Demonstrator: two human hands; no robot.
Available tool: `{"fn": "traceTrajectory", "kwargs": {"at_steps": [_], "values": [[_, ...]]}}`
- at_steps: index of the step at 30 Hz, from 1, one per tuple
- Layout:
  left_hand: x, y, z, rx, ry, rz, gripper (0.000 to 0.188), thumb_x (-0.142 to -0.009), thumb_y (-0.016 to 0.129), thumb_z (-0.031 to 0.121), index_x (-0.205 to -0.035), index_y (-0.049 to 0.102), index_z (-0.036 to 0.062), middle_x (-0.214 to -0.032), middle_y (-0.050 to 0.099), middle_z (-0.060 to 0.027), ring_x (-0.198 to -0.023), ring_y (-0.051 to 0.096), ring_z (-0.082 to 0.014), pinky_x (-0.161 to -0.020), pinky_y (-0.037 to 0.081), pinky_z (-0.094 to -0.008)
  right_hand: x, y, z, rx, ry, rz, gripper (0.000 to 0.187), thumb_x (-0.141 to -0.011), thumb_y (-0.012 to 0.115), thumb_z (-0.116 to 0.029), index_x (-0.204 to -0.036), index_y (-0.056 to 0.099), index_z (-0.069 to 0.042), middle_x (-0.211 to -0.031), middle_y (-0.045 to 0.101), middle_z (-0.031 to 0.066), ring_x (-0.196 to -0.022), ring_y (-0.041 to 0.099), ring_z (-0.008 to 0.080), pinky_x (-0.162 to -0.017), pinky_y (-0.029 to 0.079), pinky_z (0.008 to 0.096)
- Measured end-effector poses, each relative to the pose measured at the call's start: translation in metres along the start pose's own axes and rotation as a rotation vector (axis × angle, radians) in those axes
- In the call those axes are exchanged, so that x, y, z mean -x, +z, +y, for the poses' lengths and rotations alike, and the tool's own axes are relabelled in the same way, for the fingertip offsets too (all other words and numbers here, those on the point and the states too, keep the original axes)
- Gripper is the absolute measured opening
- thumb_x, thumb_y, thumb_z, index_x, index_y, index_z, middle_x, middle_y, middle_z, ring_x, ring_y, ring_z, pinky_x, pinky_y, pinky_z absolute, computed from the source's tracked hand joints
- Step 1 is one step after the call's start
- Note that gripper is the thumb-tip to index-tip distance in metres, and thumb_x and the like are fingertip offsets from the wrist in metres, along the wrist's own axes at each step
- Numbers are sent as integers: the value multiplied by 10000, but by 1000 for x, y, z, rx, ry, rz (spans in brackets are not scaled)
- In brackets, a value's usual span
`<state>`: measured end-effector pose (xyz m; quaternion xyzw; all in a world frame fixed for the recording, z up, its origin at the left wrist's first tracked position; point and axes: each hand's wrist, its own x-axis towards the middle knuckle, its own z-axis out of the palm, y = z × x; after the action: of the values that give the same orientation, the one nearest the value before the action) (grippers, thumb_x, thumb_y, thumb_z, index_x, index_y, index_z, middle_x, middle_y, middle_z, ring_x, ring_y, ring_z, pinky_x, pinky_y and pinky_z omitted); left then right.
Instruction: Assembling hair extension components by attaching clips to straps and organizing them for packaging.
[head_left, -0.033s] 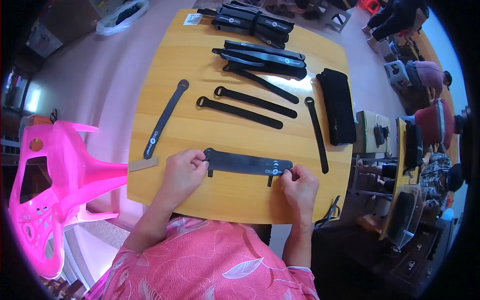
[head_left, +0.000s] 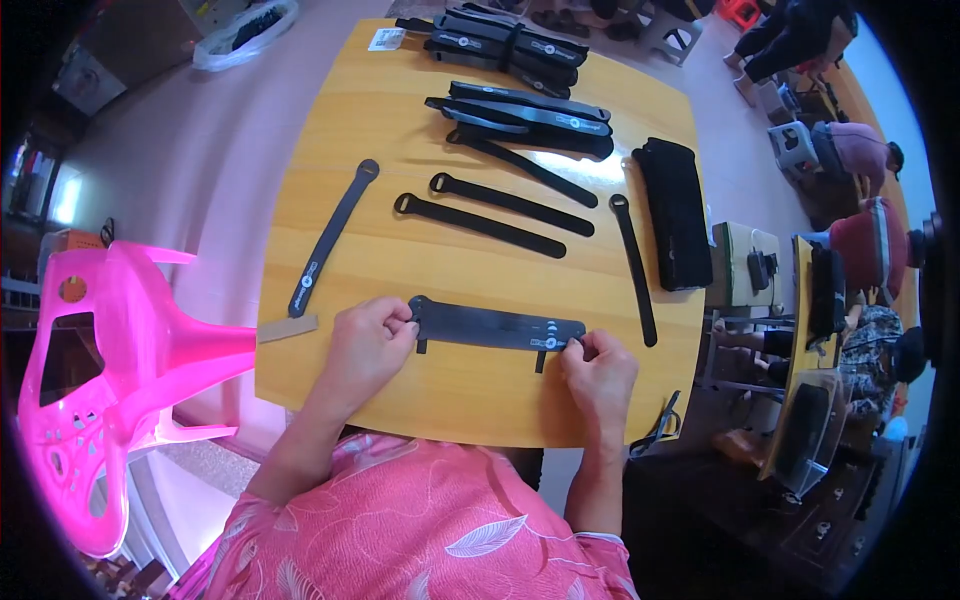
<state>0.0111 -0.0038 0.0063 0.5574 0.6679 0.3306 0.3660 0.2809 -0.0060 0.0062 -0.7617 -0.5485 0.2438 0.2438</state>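
Near the table's front edge lies a flat stack of dark grey cable straps (head_left: 490, 327), its layers fanned slightly at the right end. My left hand (head_left: 372, 340) is closed in a pinch on the stack's left end, beside the rounded tip. At the other end, the thumb and fingers of my right hand (head_left: 600, 372) pinch the straps next to a white printed mark. Under the stack, two short black tabs (head_left: 541, 362) stick out toward me. How many straps the stack holds I cannot tell.
Black looped straps (head_left: 480, 225) lie across the mid-table, a single grey strap (head_left: 333, 240) at left. Bundled straps (head_left: 508, 48) fill the far edge; a black bundle (head_left: 676, 215) lies at right. A pink plastic chair (head_left: 110, 330) stands left. Other people (head_left: 868, 235) sit at right.
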Motion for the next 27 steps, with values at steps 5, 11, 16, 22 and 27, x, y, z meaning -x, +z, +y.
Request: {"fn": "traceTrajectory", "kwargs": {"at_steps": [5,11,16,22,27], "values": [[-4,-19,1,-299,-1,-97,172,-734,707,136,-717,601,1,-664,613,-148,-579,610,-252,-538,467,-341,4,1,-11,150,5,36,167,-747,659,-159,-791,567,-26,-640,592,156,-621,595,335,-601,469,425],[2,-23,-20,-149,16,-32,213,-745,725,181,-750,615,0,-662,608,-144,-590,600,-292,-555,472,-376,1,-10,-2,40,15,-14,225,-760,667,-79,-938,542,-23,-637,581,102,-614,599,309,-601,467,398],[25,-31,-4,-177,252,157,202,-796,671,144,-929,629,-2,-877,632,-160,-749,620,-279,-655,490,-372,23,-16,-13,-6,-183,54,241,-775,638,-32,-1005,574,1,-775,606,145,-676,606,302,-617,486,400],[34,4,18,-436,765,-121,405,-797,665,191,-1138,574,-7,-1203,575,-168,-1155,528,-279,-950,388,-449,48,9,-34,212,-747,1,406,-779,658,-102,-1156,565,16,-1121,605,180,-1066,579,329,-912,464,396],[33,1,-7,-545,644,-205,404,-861,594,299,-1168,591,36,-1297,540,-111,-1272,448,-243,-1066,214,-555,43,-2,6,63,-596,7,346,-824,615,-72,-1159,584,7,-1161,605,185,-1131,560,329,-965,446,396]]}}
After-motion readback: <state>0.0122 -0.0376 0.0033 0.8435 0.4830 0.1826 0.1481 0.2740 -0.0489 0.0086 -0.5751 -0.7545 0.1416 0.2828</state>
